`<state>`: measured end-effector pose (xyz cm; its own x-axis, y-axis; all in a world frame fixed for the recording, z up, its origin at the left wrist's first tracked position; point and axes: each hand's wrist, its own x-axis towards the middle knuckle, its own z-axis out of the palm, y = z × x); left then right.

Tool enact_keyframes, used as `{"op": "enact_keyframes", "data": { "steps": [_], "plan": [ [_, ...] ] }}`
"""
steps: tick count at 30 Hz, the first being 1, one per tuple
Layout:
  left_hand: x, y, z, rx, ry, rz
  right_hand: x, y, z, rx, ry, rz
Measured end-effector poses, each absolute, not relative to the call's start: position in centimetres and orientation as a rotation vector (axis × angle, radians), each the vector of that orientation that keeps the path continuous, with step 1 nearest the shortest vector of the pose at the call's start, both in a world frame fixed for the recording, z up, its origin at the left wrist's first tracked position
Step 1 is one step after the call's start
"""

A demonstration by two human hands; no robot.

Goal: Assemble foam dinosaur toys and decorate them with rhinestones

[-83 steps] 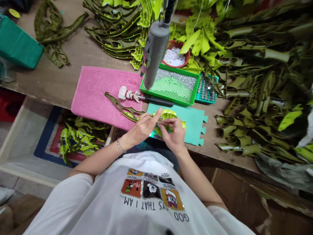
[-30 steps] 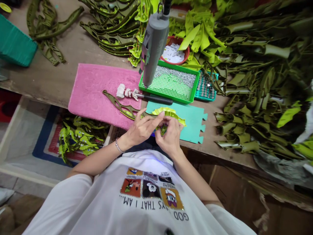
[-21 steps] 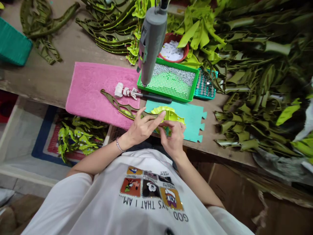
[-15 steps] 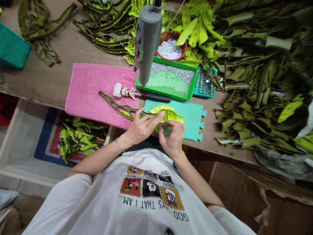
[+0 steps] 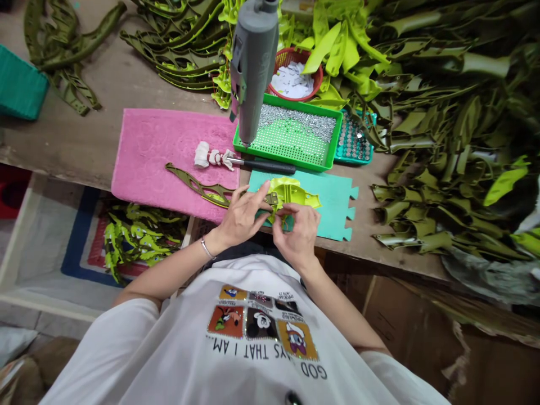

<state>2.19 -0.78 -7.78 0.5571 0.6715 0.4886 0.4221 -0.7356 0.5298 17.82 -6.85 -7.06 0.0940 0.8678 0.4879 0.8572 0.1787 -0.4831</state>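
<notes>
My left hand (image 5: 243,215) has its thumb and fingers around the end of a long, curved olive-green plastic part (image 5: 193,183), which reaches left over the pink towel. That end, a small plate with holes, meets a lime-green plastic shell (image 5: 295,194) lying hollow side up on the turquoise foam mat (image 5: 337,199). My right hand (image 5: 297,233) is closed in a pinch at the shell's near edge. What its fingertips hold is too small to tell. Above the mat lies a black-handled tool (image 5: 270,166) with white cloth tied around its other end.
A grey electric screwdriver (image 5: 255,73) hangs over the bench before a green tray (image 5: 291,154) of small screws. Behind are a red basket (image 5: 314,93) of white pieces and a teal tray (image 5: 354,157). Olive parts (image 5: 447,124) heap at right. A pink towel (image 5: 152,146) lies left.
My left fingers have drawn back left from over the lime-green shell, uncovering the olive part's plate with holes. The olive part and shell have shifted slightly. My right hand keeps its pinch.
</notes>
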Motion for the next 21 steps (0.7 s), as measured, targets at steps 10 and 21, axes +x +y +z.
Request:
{"op": "enact_keyframes", "data": {
  "steps": [10, 21],
  "plan": [
    [2.96, -0.75, -7.79, 2.354, 0.999, 0.953, 17.79, -6.59, -6.99, -1.767, -1.67, 0.169],
    [2.75, -0.68, -7.88, 2.356, 0.991, 0.902, 17.83, -6.36, -7.39, -1.811, -1.58, 0.252]
  ]
}}
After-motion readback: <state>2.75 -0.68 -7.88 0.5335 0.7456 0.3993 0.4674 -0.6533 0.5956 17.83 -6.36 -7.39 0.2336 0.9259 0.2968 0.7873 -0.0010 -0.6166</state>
